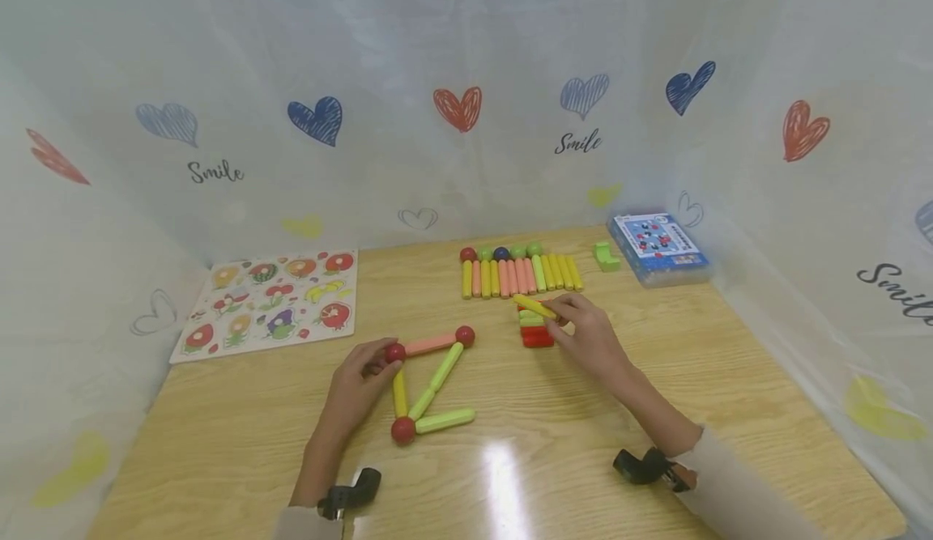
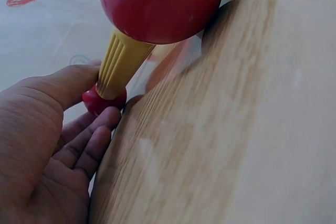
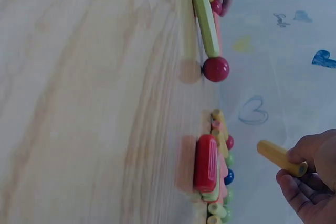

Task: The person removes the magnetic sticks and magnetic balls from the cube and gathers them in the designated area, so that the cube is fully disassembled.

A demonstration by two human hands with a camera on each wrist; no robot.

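My left hand (image 1: 355,386) pinches a red ball (image 1: 395,352) at the far left corner of a stick-and-ball figure flat on the table. A pink stick (image 1: 430,345) runs from it to another red ball (image 1: 465,335). Towards me, a yellow stick (image 1: 400,394) leads to a near red ball (image 1: 403,430), large in the left wrist view. Light green sticks (image 1: 446,420) also fan out from that near ball. My right hand (image 1: 589,336) holds a loose yellow stick (image 3: 273,153) between thumb and fingers, raised above a small group of red pieces (image 1: 537,337) and green ones.
Behind, a row of yellow, pink and green sticks (image 1: 513,277) lies below a line of coloured balls (image 1: 500,254). A green curved piece (image 1: 606,257) and a blue boxed set (image 1: 659,248) stand back right. At left lies a fruit picture board (image 1: 244,333).
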